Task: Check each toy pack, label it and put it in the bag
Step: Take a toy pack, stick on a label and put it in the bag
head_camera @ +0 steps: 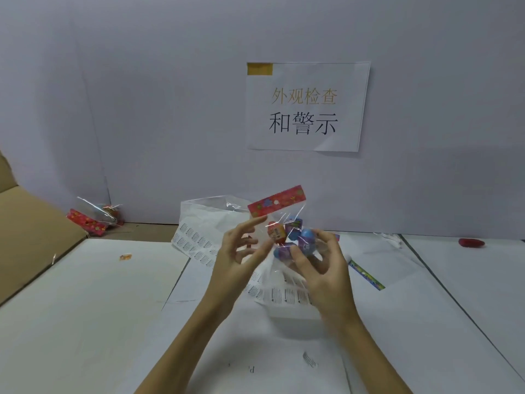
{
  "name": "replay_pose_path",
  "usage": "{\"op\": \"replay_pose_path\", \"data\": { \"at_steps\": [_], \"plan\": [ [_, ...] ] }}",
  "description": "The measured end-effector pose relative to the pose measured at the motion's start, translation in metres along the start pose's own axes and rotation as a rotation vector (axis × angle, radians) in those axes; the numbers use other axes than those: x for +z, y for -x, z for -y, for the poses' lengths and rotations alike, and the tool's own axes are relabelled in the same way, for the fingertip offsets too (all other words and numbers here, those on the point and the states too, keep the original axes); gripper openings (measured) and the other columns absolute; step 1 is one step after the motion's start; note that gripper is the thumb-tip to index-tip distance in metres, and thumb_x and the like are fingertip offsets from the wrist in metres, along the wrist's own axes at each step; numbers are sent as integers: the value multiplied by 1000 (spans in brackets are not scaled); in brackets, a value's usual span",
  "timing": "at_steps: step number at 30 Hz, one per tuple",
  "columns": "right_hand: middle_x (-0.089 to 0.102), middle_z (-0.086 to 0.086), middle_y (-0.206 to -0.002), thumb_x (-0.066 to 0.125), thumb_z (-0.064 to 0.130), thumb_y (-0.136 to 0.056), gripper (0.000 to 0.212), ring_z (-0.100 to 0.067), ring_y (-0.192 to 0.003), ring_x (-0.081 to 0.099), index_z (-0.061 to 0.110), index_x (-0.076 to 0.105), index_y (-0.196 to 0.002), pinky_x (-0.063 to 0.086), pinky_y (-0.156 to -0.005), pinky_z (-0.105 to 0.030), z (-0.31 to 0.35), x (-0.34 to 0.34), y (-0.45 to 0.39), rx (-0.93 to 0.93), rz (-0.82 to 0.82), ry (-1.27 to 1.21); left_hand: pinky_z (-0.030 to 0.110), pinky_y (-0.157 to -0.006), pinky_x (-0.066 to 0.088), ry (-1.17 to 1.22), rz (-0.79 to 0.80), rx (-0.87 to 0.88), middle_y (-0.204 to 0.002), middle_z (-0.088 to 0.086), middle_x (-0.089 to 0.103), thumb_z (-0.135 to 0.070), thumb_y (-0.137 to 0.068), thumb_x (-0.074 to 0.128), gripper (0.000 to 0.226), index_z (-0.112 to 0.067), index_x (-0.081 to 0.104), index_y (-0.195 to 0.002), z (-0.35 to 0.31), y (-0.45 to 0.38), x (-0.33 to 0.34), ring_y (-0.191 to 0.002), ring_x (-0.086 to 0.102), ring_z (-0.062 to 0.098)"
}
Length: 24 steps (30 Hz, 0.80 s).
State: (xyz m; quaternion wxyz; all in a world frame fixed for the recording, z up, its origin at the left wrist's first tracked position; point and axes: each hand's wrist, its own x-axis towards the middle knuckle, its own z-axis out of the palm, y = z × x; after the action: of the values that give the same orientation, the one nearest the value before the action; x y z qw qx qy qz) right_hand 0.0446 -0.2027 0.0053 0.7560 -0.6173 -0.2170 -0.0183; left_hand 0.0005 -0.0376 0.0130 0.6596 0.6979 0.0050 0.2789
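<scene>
**Toy pack held up over a white counter**

Above the middle of the counter (85, 308), both hands lift a clear toy pack (287, 234) with a red card header tilted up to the right. Small blue, purple and orange toys sit inside the film. The right hand (321, 265) grips the pack's lower part, fingers curled round the toys. The left hand (238, 251) is spread wide, fingers straight, its fingertips touching the pack's left edge.

Just behind the pack, against the far wall, stands a clear bag (204, 214) with its mouth open. Label sheets (196, 245) printed with rows of small text lie under and beside the hands; more lie near the right wrist. At far left, another pack (93, 220) with a red header lies by the wall, next to a cardboard flap (31, 223). A green printed strip (366, 275) lies to the right of the hands, and a small red thing (471, 242) lies at far right. A sign (306, 106) with Chinese characters is taped to the wall.
</scene>
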Motion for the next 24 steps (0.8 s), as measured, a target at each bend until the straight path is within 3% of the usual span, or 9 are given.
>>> {"op": "replay_pose_path", "data": {
  "at_steps": [4, 9, 11, 14, 16, 18, 20, 22, 24],
  "plan": [
    [76, 3, -119, 74, 37, -88, 39, -21, -100, 78, 32, 63, -126, 63, -72, -29, 2, -5, -4, 226, 80, -108, 21, -86, 59, 22, 54, 35, -116, -9, 76, -31, -92, 74, 46, -44, 61, -134, 4, 2, 3, -113, 71, 11],
    [80, 13, -103, 76, 41, -84, 38, -13, -91, 79, 35, 65, -120, 61, -64, -23, 5, -6, -6, 226, 36, 28, 29, -87, 61, 34, 39, 12, -117, -7, 77, -25, -92, 71, 50, -39, 58, -138, 6, 3, -1, -114, 72, 14],
    [80, 5, -106, 77, 42, -84, 43, -18, -94, 79, 30, 67, -123, 63, -68, -28, 7, -11, -7, 254, 22, -19, 28, -87, 61, 43, 41, 20, -117, -5, 77, -26, -92, 70, 53, -39, 55, -141, 5, 4, 2, -113, 73, 16],
    [77, -16, -114, 76, 33, -88, 40, -28, -101, 76, 9, 74, -120, 63, -77, -31, 18, -38, -17, 272, -81, -343, 34, -89, 62, 97, 3, 62, -122, 1, 75, -29, -96, 63, 47, -32, 56, -142, 2, 5, 4, -110, 74, 24],
    [73, -18, -123, 72, 33, -90, 38, -26, -108, 74, 8, 77, -118, 62, -78, -29, 33, -74, -22, 180, -220, -710, 33, -86, 63, 90, -47, 89, -118, 5, 75, -30, -100, 59, 34, -29, 65, -133, 2, 3, 0, -104, 74, 27],
    [67, -17, -136, 68, 41, -92, 52, -26, -124, 67, 12, 63, -135, 61, -86, -29, 46, -116, -24, -72, -291, -1112, 31, -79, 63, 78, -71, 61, -109, 7, 76, -32, -102, 57, 23, -26, 75, -115, 8, 1, -4, -98, 73, 31],
    [60, -17, -146, 64, 49, -91, 68, -28, -134, 60, 20, 44, -149, 59, -96, -31, 56, -145, -24, -258, -284, -1305, 26, -71, 62, 32, -77, 14, -103, 6, 77, -33, -102, 56, 25, -22, 78, -99, 15, -2, -4, -92, 72, 29],
    [59, -15, -147, 55, 47, -101, 59, -27, -135, 60, 22, 44, -153, 59, -97, -31, 55, -147, -26, -217, -265, -1137, 21, -65, 60, -27, -70, -17, -99, 4, 77, -30, -104, 55, 27, -22, 79, -94, 20, -5, -3, -86, 70, 21],
    [64, -17, -141, 47, 41, -109, 46, -28, -128, 64, 17, 56, -147, 58, -95, -32, 46, -128, -28, -67, -224, -806, 19, -64, 59, -91, -61, -17, -95, 0, 77, -28, -106, 54, 28, -25, 78, -92, 23, -4, -2, -81, 69, 16]
  ]
}}
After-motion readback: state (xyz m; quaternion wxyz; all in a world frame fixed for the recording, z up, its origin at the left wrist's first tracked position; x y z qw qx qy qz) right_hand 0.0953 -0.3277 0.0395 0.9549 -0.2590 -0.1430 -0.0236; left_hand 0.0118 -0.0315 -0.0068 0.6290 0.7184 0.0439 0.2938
